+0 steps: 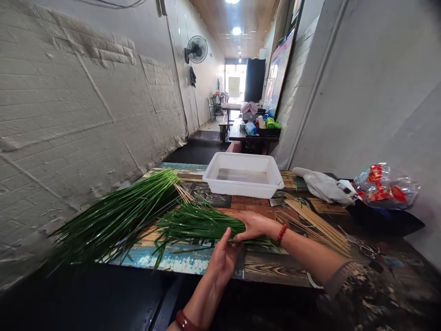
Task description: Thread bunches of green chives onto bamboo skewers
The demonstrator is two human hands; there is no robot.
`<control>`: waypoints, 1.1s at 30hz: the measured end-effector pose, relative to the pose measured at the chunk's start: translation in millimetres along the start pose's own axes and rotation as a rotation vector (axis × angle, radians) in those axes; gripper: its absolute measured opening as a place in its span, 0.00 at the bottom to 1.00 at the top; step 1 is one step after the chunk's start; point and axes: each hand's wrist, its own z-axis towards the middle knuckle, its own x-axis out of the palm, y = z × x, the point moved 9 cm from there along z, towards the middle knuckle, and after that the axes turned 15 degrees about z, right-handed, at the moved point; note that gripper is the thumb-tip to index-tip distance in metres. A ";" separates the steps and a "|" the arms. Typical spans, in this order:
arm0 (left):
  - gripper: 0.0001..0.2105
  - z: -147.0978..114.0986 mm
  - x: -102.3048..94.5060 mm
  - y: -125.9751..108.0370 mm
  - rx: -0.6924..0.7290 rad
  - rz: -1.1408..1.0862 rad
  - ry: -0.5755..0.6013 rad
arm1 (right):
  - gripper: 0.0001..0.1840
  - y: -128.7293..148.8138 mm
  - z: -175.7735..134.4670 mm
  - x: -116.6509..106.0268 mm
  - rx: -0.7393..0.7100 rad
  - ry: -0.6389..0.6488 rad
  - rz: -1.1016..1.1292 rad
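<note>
A bunch of green chives (193, 223) lies across the front of the table, its loose tips pointing left. My right hand (254, 225) is wrapped over the top of the bunch at its right end. From below and in front, my left hand (223, 257) cups the same end, thumb up and fingers partly hidden under the leaves. To the left lies a larger pile of chives (120, 207), with the ends of several thin wooden skewers (184, 193) sticking out at its right. More wooden skewers (317, 220) lie in a loose sheaf right of my right hand.
A white plastic tub (243, 187) stands at the back of the patchwork wooden table (265, 269). At the right are a white cloth (325, 186), a clear plastic bag with red parts (386, 186) and scissors (367, 250). Walls flank both sides; another cluttered table (237, 133) stands beyond.
</note>
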 end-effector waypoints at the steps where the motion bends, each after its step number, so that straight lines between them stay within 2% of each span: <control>1: 0.11 -1.2 0.8 -1.8 0.001 0.007 -0.010 | 0.36 2.0 -2.0 1.1 -0.005 0.017 0.030; 5: 0.11 -4.4 3.4 -6.0 -0.005 0.024 -0.041 | 0.47 8.1 -9.5 7.9 -0.025 0.049 0.071; 7: 0.11 -5.4 6.1 -6.8 -0.004 0.035 -0.033 | 0.48 7.5 -12.1 10.3 -0.009 0.027 0.057; 10: 0.12 -7.8 10.7 -8.3 0.004 0.099 -0.003 | 0.38 2.5 -15.2 9.2 0.039 -0.017 0.074; 13: 0.12 -12.2 12.3 -13.1 0.006 0.260 0.044 | 0.29 -11.0 -17.2 -0.4 0.110 -0.034 0.178; 16: 0.14 -18.9 -0.1 -31.6 0.073 0.404 0.005 | 0.22 -35.8 -21.1 -19.0 0.220 -0.073 0.287; 19: 0.15 -30.4 -25.1 -50.3 0.128 0.397 -0.121 | 0.19 -54.8 -26.4 -33.7 0.278 -0.090 0.354; 21: 0.12 -38.7 -39.3 -50.4 0.097 0.361 -0.186 | 0.17 -63.1 -28.7 -38.3 0.311 -0.100 0.382; 23: 0.10 -44.4 -45.4 -41.7 0.043 0.324 -0.213 | 0.15 -67.2 -27.7 -37.9 0.328 -0.103 0.402; 27: 0.07 -40.2 -35.7 -24.1 0.020 0.200 -0.218 | 0.14 -66.7 -16.8 -25.6 0.330 -0.091 0.437; 31: 0.03 -19.7 -18.1 -19.8 0.062 0.120 -0.234 | 0.12 -61.1 -7.0 -9.6 0.338 -0.083 0.431; 33: 0.02 -9.4 -8.2 -19.4 0.074 0.100 -0.204 | 0.12 -55.4 -5.2 -2.7 0.329 -0.069 0.424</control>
